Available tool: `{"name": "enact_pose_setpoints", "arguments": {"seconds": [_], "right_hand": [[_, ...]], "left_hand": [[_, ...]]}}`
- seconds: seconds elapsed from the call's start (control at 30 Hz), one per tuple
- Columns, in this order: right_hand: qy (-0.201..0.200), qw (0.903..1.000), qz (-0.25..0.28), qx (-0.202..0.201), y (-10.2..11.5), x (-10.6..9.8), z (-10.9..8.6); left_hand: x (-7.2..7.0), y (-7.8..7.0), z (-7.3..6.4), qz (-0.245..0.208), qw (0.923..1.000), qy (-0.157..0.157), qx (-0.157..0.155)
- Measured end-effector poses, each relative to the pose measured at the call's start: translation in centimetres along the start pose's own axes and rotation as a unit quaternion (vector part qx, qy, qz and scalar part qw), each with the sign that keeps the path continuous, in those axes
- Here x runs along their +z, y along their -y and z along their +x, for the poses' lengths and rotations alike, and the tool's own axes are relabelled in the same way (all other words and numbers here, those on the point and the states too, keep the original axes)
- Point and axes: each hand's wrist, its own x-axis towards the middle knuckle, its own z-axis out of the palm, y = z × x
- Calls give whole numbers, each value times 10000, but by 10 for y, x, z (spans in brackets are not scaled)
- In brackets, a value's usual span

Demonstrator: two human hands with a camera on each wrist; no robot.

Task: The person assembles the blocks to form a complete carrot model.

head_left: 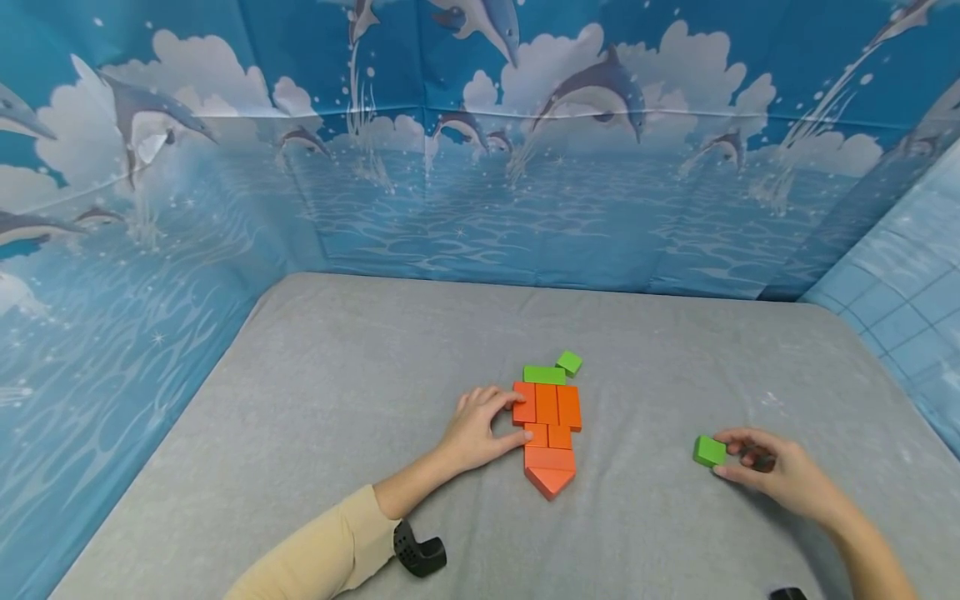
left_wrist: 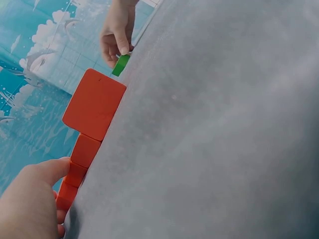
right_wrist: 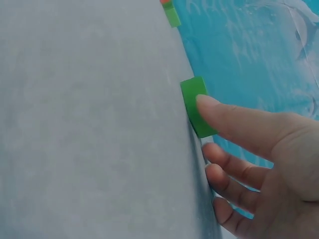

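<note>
On the grey cloth, several orange wooden blocks lie fitted together, with an orange triangular block at the near end. A flat green block touches their far end, and a small green block sits angled at its right corner. My left hand rests at the left side of the orange blocks, forefinger on an upper one and thumb against a smaller one. Off to the right, my right hand pinches another green block between thumb and forefinger, low over the cloth.
Grey cloth covers the table. A blue dolphin-print curtain hangs along the back and left, and tile-patterned sheeting is at the right. A black wrist device sits beside the left sleeve.
</note>
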Motion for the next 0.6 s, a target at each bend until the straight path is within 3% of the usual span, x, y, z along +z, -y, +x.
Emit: {"name": "enact_pose_setpoints", "arguments": {"seconds": [0.17,0.33,0.47,0.6], "right_hand": [[71,9995,25,-296,2,-5,12],[-60,9969,-73,-784,13,-10,40],[58,9971,-207,-732,31,-8,71],[361,9971,19,-676,51,2,102]], "left_hand": [[1,0,0,59,10000,-4,1],[1,0,0,49,10000,47,-28],[1,0,1,96,9999,47,-8],[1,1,1,60,10000,23,-6]]}}
